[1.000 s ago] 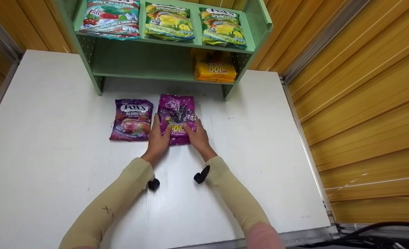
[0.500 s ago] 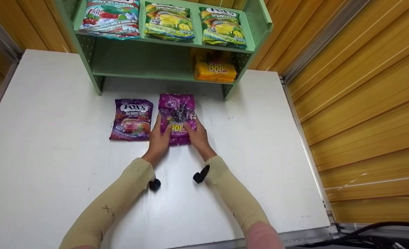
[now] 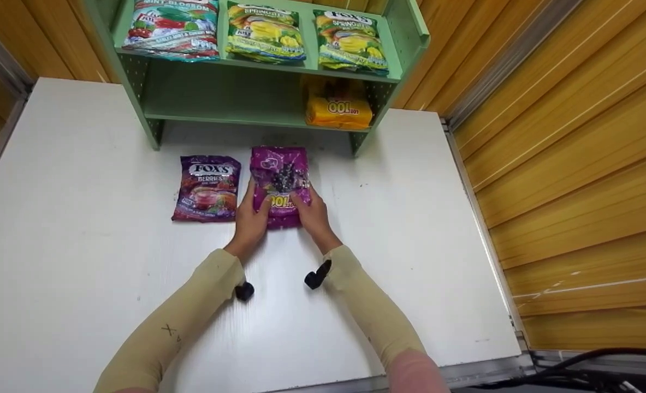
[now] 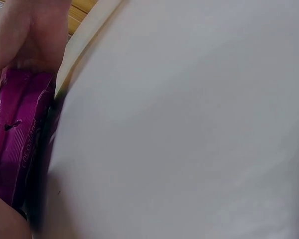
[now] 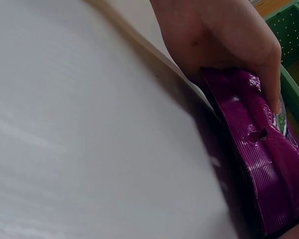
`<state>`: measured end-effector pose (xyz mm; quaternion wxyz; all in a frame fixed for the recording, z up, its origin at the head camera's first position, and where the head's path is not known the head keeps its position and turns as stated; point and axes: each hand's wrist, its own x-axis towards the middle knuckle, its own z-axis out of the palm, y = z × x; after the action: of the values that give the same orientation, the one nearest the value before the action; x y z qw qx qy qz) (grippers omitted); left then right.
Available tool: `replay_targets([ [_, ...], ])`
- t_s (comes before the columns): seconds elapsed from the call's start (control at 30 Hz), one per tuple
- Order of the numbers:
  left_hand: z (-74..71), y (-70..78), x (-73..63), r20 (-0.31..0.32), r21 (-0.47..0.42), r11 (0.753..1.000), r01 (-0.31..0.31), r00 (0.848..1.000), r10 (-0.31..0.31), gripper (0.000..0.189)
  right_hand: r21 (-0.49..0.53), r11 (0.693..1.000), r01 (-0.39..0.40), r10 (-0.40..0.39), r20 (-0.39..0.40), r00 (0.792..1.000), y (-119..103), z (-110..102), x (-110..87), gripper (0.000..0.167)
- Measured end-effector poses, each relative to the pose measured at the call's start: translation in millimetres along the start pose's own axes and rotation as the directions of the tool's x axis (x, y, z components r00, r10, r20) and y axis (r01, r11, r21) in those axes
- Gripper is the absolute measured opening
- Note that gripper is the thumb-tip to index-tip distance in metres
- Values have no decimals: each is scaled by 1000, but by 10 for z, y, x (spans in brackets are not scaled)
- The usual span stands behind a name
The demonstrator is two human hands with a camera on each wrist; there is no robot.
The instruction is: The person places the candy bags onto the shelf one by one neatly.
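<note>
A purple candy bag [image 3: 280, 169] with a dark fruit picture and upside-down "LOT 100" lettering is on the white table, below the shelf. My left hand [image 3: 252, 219] grips its left side and my right hand [image 3: 314, 217] its right side. Both thumbs lie over the bag's near part, while the other fingers run along its edges, partly hidden. Just left of my left hand lies a dark purple Fox's Berries bag [image 3: 207, 188], face up. Both wrist views show the crimped near end of the held purple bag [image 5: 259, 149] close to the tabletop.
A green shelf [image 3: 224, 117] stands at the back of the table [image 3: 410, 245]. On its upper level sit a Mint Blossom bag [image 3: 172, 27] and two Spring Tea bags [image 3: 265, 33]. A yellow "LOT 100" bag [image 3: 339, 112] is at the lower level's right. Wood-look walls [image 3: 574, 191] enclose the sides.
My left fingers have drawn slightly right, a little away from the Fox's Berries bag. Both hands keep their hold on the purple candy bag, which has barely moved.
</note>
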<state>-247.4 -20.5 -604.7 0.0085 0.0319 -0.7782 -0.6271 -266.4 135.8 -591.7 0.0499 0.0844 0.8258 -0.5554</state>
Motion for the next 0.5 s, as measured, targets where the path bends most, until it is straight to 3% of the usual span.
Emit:
replay_targets([
  [0.5,-57,46,11,25,-46,999,27,999,-26,66,69,997,41,-40,-15,999,-44,10,0,65],
])
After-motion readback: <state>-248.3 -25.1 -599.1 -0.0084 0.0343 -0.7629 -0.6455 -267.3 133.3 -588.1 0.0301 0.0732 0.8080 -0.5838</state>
